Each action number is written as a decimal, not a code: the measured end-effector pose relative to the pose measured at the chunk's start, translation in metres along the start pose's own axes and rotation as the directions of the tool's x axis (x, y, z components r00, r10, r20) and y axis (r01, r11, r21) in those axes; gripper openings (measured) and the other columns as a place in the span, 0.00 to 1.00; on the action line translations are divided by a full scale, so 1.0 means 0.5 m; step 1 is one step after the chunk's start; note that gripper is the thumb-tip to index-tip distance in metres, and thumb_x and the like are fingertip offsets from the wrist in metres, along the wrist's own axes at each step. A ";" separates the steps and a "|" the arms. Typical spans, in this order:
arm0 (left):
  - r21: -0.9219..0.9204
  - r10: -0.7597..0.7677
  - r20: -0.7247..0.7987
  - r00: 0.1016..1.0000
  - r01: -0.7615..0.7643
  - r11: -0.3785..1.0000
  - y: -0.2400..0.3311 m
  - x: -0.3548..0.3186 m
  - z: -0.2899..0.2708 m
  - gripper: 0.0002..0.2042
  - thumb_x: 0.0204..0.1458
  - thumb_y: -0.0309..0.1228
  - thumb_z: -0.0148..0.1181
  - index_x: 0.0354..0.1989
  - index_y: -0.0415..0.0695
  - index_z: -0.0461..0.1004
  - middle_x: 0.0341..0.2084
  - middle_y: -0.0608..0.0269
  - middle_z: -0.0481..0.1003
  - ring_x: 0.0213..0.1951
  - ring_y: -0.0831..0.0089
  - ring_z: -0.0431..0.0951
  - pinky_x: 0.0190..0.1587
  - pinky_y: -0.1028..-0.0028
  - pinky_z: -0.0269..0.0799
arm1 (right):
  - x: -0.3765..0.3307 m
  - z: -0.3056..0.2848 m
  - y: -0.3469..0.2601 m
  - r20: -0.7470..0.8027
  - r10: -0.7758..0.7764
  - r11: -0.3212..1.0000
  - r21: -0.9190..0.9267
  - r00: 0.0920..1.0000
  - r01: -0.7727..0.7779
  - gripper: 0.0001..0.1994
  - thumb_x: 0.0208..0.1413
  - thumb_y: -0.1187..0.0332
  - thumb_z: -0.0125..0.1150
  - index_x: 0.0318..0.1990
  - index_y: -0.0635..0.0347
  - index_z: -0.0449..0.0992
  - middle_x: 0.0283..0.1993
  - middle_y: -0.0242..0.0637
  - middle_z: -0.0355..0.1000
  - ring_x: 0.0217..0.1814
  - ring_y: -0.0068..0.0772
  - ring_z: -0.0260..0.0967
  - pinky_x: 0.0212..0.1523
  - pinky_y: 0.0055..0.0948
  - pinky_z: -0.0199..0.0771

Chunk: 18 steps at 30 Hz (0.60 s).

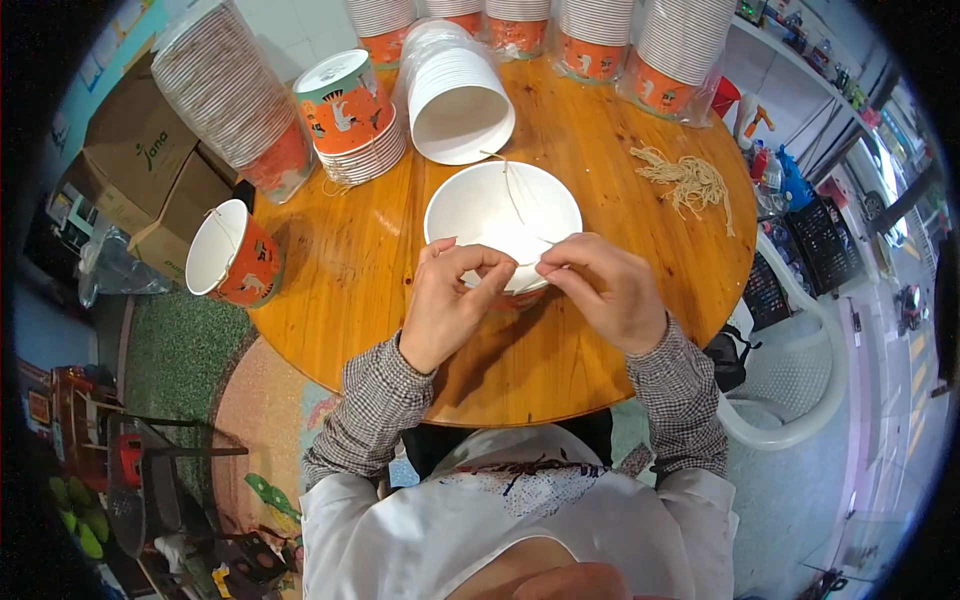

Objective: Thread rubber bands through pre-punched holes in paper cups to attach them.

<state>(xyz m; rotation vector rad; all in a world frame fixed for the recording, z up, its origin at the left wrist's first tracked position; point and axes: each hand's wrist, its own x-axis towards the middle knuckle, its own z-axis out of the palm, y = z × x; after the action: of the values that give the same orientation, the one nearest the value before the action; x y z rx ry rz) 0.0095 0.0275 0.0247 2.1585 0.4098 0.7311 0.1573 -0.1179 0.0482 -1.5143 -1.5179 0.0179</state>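
In front of me on the round wooden table stands a paper bucket [465,205], white inside, with a bit of orange print showing below its near rim. A thin beige string [512,192] hangs from its far rim down into the bucket. Both my hands meet over the near rim. My left hand [452,293] is closed in a pinch, its fingertips at the rim; the bit of string there is mostly hidden. From the pinched fingers of my right hand [607,290], a short string end pokes out over the bucket's inside.
A bundle of loose strings [688,183] lies at the right on the table [640,235]. A strung orange bucket [250,262] tilts at the left edge. Upside-down stacked buckets [345,110], a lying white stack [460,110] and several wrapped stacks line the back. A white chair [790,400] stands right.
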 end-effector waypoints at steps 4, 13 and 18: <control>0.004 0.083 0.074 0.994 -0.083 0.997 0.001 0.003 -0.002 0.06 0.55 0.31 0.59 0.32 0.42 0.79 0.27 0.68 0.80 0.34 0.76 0.76 0.60 0.63 0.52 | 0.031 0.016 0.010 -0.064 -0.227 0.974 -0.030 0.972 0.225 0.08 0.49 0.76 0.63 0.38 0.62 0.75 0.33 0.39 0.75 0.36 0.40 0.72 0.38 0.35 0.72; -0.139 0.037 0.136 0.990 -0.018 0.990 0.001 0.000 -0.009 0.05 0.54 0.33 0.62 0.31 0.46 0.79 0.27 0.73 0.79 0.35 0.79 0.75 0.64 0.60 0.47 | 0.021 0.024 0.065 -0.203 -0.041 0.987 0.147 0.978 0.072 0.07 0.50 0.77 0.63 0.37 0.65 0.76 0.39 0.39 0.74 0.43 0.32 0.72 0.45 0.28 0.71; -0.105 0.045 0.125 0.991 -0.032 0.994 0.005 0.000 -0.007 0.05 0.54 0.31 0.61 0.32 0.44 0.79 0.28 0.71 0.79 0.35 0.77 0.75 0.63 0.61 0.48 | -0.027 0.018 0.064 -0.110 0.083 0.978 0.202 0.990 -0.059 0.07 0.47 0.72 0.67 0.35 0.60 0.78 0.39 0.36 0.75 0.48 0.36 0.70 0.54 0.33 0.65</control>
<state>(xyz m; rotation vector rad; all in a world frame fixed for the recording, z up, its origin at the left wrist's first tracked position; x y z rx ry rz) 0.0075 0.0283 0.0285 2.1067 0.2588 0.6185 0.1732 -0.1159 0.0163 -1.3845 -1.3269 0.1168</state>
